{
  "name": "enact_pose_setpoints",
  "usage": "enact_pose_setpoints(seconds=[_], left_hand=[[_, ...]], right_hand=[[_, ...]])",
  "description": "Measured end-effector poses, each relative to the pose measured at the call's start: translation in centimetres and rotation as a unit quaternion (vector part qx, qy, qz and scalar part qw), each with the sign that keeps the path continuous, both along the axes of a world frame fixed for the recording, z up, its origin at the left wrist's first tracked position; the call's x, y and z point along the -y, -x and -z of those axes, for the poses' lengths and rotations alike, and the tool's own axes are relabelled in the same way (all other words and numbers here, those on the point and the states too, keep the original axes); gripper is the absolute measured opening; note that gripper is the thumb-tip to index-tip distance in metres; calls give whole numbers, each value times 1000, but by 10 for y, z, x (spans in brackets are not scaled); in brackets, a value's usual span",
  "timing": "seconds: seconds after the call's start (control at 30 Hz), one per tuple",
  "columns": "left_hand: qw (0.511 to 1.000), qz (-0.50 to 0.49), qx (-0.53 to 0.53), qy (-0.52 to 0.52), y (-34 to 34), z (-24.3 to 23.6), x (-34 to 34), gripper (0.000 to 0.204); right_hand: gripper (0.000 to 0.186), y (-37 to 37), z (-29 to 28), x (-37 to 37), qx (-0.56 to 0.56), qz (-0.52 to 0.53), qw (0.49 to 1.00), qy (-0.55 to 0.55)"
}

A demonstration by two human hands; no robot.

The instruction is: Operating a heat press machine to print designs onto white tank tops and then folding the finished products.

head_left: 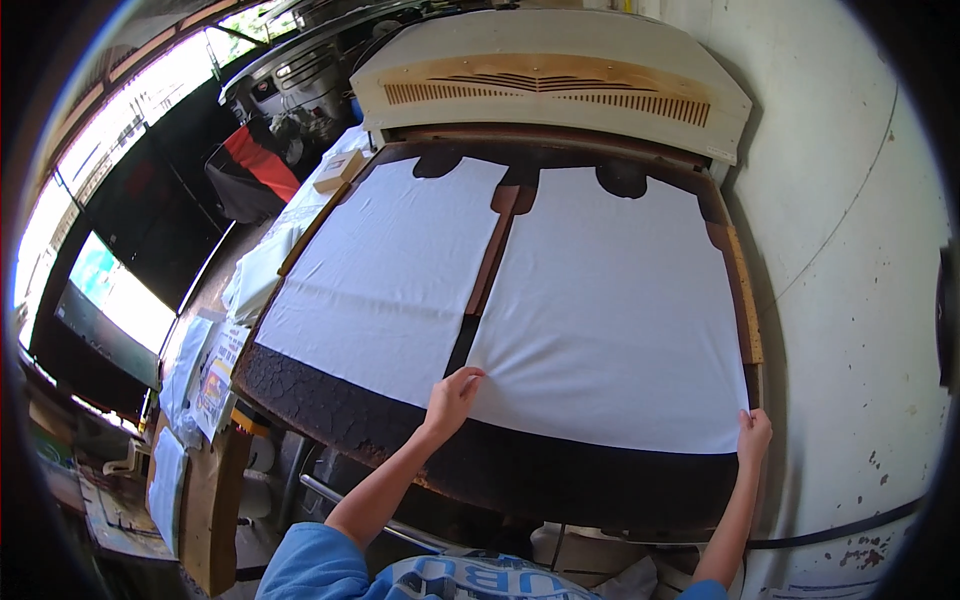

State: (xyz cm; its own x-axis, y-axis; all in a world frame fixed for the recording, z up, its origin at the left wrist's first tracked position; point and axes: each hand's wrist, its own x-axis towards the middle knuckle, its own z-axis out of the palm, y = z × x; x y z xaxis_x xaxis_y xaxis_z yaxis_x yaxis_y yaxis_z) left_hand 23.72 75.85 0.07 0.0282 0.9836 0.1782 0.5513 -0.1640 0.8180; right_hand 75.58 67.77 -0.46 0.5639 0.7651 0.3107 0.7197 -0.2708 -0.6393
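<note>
Fabric [620, 310], a white shirt-shaped panel, lay spread on the right part of the dark, cracked bed [330, 395], in front of the pale vented hood [550, 45]. Working from afar, I had the left hand [452, 402] near its lower left corner, fingertips pinched together on the edge, creases fanning out from there. I had the right hand [755, 437] closed on the lower right corner. Another white panel [375, 285] lay just beside it, leftward, with a reddish-brown strip [496, 255] between them.
</note>
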Motion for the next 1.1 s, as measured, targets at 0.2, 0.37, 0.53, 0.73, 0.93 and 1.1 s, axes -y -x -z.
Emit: enact_pose_setpoints(seconds=[0.2,0.37,0.53,0.73,0.93,1.1], left_hand=[[995,-2,-103,-12,23,7,20,19],[989,-52,-136,6,79,-3,67,21],[982,-135,-111,-76,161,-14,149,20],[955,-279,-81,-62,281,-19,289,20],[889,-451,-75,-28,389,-3,417,17],[862,-507,-16,3,465,6,446,15]], right_hand=[[15,32,-9,1,179,89,962,185],[24,57,-7,9,260,60,960,84],[22,174,-13,11,161,-58,985,-13],[18,399,-18,40,69,-266,960,-59],[15,585,-41,78,47,-459,880,-111],[13,679,-69,85,93,-518,842,-119]])
